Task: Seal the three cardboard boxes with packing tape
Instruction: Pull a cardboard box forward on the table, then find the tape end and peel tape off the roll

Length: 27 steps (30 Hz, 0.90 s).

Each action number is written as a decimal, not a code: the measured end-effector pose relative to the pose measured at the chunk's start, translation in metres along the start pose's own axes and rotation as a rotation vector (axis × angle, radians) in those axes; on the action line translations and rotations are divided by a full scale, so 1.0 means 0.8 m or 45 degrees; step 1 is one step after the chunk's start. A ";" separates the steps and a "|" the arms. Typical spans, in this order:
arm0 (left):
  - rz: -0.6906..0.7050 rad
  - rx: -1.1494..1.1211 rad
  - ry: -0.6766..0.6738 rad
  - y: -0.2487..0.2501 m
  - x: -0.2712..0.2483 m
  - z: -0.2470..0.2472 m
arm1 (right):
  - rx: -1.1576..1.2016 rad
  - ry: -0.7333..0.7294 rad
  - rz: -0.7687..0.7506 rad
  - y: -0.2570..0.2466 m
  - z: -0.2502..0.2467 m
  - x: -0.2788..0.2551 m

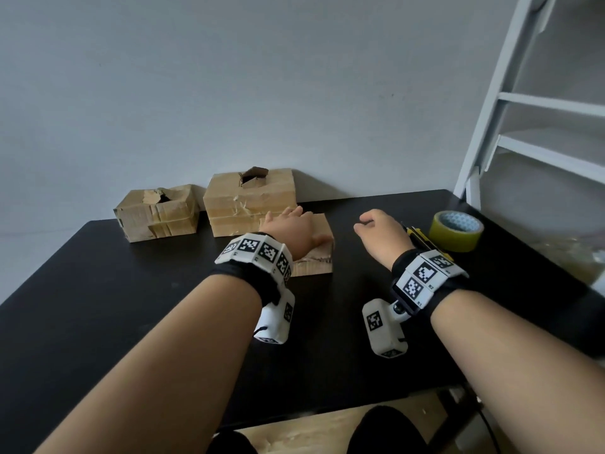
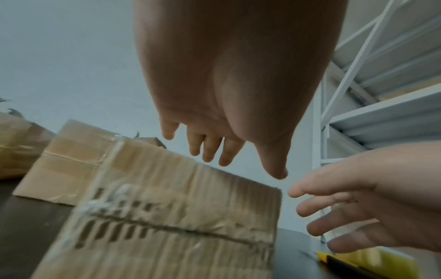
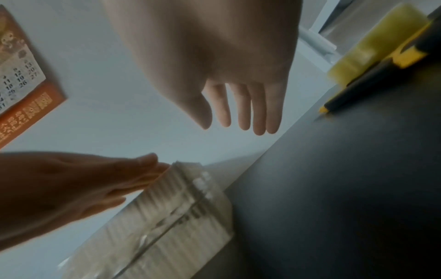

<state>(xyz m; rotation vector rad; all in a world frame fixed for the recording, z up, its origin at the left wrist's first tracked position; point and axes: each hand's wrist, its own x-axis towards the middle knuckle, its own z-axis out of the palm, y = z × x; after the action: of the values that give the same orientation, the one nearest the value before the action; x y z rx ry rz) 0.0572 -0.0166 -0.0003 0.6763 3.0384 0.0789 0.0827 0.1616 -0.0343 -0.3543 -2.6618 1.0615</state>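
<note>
Black tabletop [image 1: 131, 306] runs back to a plain pale grey wall [image 1: 229, 77], with a white metal shelving frame [image 1: 510, 103] standing at the right and a strip of wooden floor [image 1: 311, 430] showing below the near edge. Three cardboard boxes sit on it: a small box [image 1: 157, 213] and a larger box [image 1: 250, 198] against the wall, both with torn tops, and a nearer box [image 1: 319, 253] in front. The left hand [image 1: 291, 232] lies over the nearer box, fingers straight and spread. The right hand [image 1: 379, 229] hovers beside it, fingers loose, holding nothing. To its right lie a yellow utility knife [image 1: 425, 244] and the yellowish tape roll [image 1: 456, 231]. An orange calendar [image 3: 21, 79] hangs on the wall.
</note>
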 end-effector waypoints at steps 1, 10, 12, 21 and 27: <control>0.008 0.001 0.021 0.010 0.000 -0.004 | -0.061 0.021 -0.010 0.006 -0.007 0.001; 0.202 -0.201 0.237 0.117 0.040 0.006 | -0.391 0.184 0.103 0.079 -0.092 0.012; 0.224 -0.207 0.233 0.140 0.050 0.015 | -0.471 0.181 0.170 0.095 -0.109 0.017; 0.234 -0.192 0.189 0.190 0.082 0.047 | -0.583 -0.072 0.456 0.146 -0.112 0.063; 0.241 -0.206 0.221 0.187 0.091 0.051 | -0.664 -0.059 0.441 0.160 -0.111 0.079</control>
<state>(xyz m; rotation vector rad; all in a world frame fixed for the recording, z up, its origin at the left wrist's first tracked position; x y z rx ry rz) 0.0562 0.1512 -0.0336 0.9882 3.0729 0.4029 0.0685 0.3281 -0.0523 -0.9255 -2.9582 0.4273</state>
